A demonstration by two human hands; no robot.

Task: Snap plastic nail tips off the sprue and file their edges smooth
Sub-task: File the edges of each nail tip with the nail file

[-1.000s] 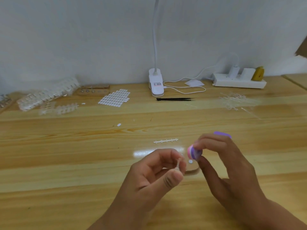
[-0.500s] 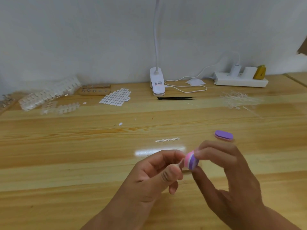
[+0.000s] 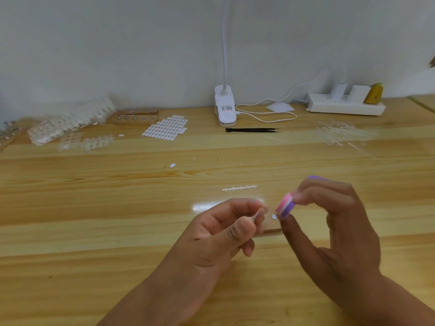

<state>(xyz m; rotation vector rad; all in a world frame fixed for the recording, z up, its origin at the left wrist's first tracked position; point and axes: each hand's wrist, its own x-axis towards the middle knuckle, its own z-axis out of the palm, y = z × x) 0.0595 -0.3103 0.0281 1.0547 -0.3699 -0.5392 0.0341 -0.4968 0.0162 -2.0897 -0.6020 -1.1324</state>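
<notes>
Blurred nail tip (image 3: pixel 257 214) in left hand (image 3: pixel 223 234)

Nail-tip filing over a wooden table (image 3: pixel 94 208).
Pinches a small clear nail tip (image 3: pixel 255 216) in the left hand (image 3: pixel 221 236); grips a pink-and-purple file block (image 3: pixel 285 205) in the right hand (image 3: pixel 336 227) between thumb and fingertips, just beside the tip and not touching it. Beyond the hands, on the table: a bare sprue strip (image 3: pixel 239 188), a sheet of white tips (image 3: pixel 166 127), black tweezers (image 3: pixel 250 130), a white clip lamp (image 3: pixel 224 109).
</notes>
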